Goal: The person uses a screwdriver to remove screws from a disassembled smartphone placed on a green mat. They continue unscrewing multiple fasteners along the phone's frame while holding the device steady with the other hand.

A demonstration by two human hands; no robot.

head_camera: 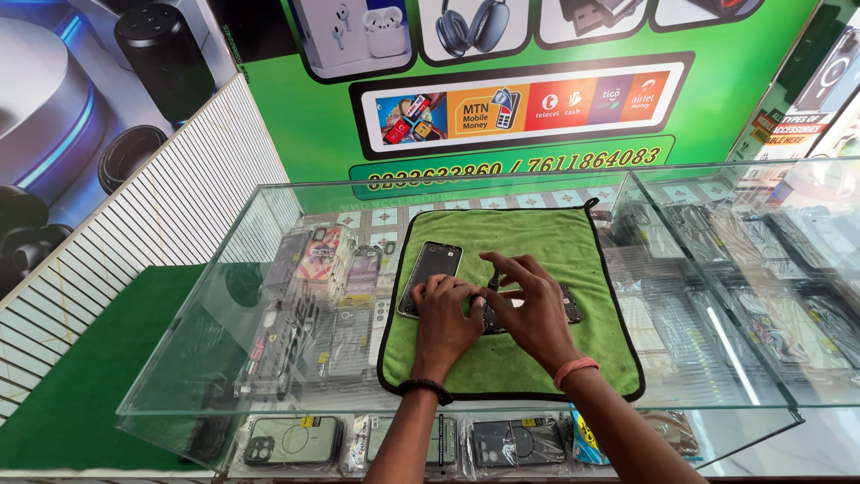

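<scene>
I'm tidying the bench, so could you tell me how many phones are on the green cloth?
2: a dark phone lies left of the left hand; an opened phone sits under the right hand, mostly hidden.

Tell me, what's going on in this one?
A person works with both bare hands on an opened phone lying on a green cloth spread over a glass counter. The left hand presses on it; the right hand pinches a small dark tool. A separate phone panel lies beside the left hand. Phone cases sit under the glass.
</scene>
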